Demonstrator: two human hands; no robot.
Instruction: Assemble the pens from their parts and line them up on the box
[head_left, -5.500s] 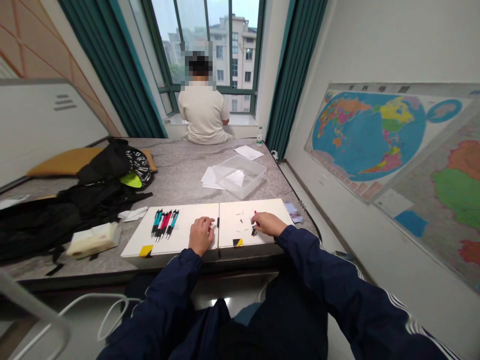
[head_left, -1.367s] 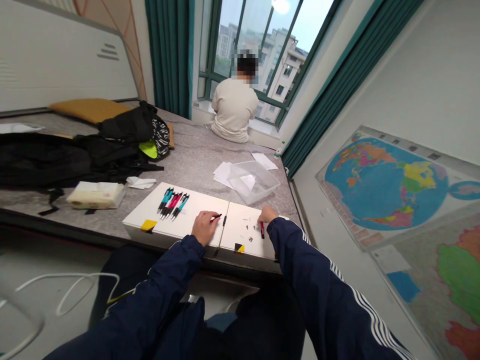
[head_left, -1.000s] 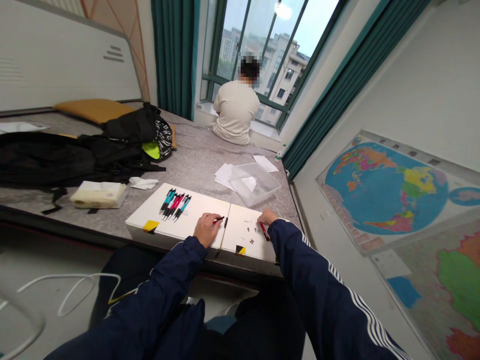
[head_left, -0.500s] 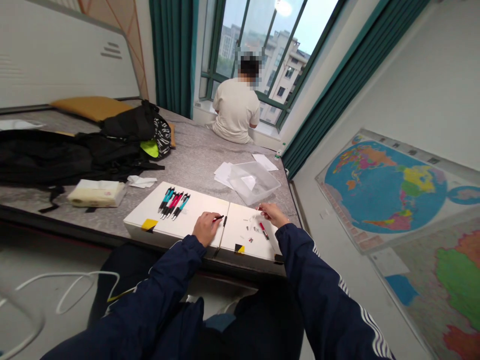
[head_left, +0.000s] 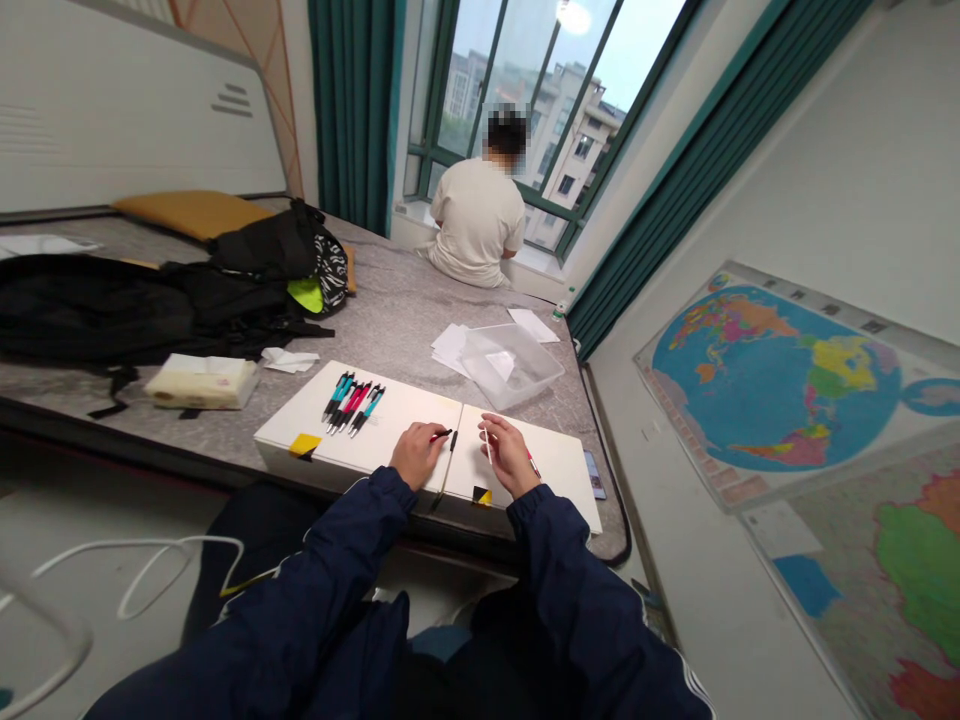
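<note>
My left hand [head_left: 415, 456] is closed around a dark pen part [head_left: 441, 435] whose tip points right, above the left white box [head_left: 405, 405]. Over the right white box [head_left: 566, 480], my right hand [head_left: 507, 458] pinches a thin white stick that looks like a pen refill [head_left: 488, 446]. Partly hidden behind that hand lies a red pen barrel [head_left: 533, 464]. A small black piece [head_left: 453, 441] sits at the seam between the boxes. Several pens [head_left: 352, 405], blue and red with black grips, lie in a row on the left box.
Behind the boxes are a clear plastic bin [head_left: 525, 365] and white papers [head_left: 450, 348]. A tissue pack [head_left: 202, 382], crumpled tissue [head_left: 289, 360] and black backpack [head_left: 97, 310] lie left. A phone [head_left: 595, 475] rests at the right edge. A person [head_left: 480, 220] sits by the window.
My right hand has moved left with the white stick, closer to my left hand, now covering the small parts on the right box. The phone has come into view. My left hand stays put.
</note>
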